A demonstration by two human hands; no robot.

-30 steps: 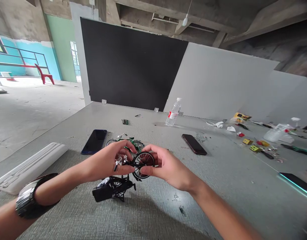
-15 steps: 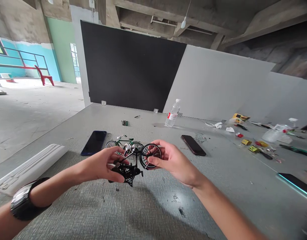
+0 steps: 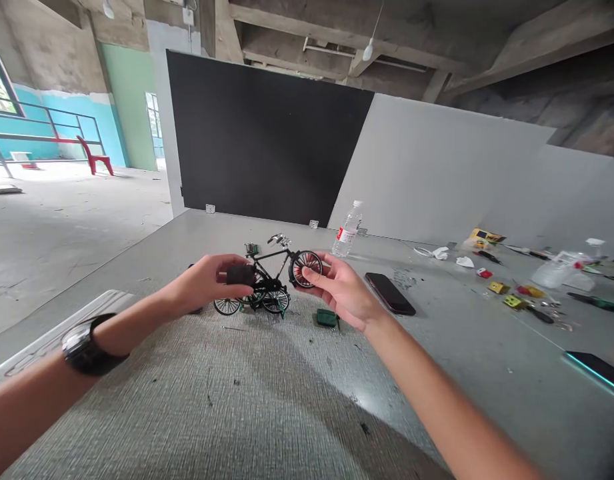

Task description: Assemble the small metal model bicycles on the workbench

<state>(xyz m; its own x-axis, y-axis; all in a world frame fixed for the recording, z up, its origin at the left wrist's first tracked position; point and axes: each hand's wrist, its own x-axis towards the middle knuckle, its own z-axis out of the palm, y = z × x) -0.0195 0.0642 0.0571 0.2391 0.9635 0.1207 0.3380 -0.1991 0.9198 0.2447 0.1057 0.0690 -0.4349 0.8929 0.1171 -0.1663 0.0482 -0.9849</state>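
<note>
Head view: holding a black toy bike (image 3: 281, 269) up over the surface (image 3: 211, 400), gripping its back end (image 3: 241, 275) with the left hand (image 3: 214, 277) and its front wheel (image 3: 293, 269) with the right hand (image 3: 343, 287), likely all built in front, too hidden to tell behind, not set down yet

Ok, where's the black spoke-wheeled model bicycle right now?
Near the middle of the head view, the black model bicycle is held between the left hand and right hand, partly hiding the green model bicycle.
</note>
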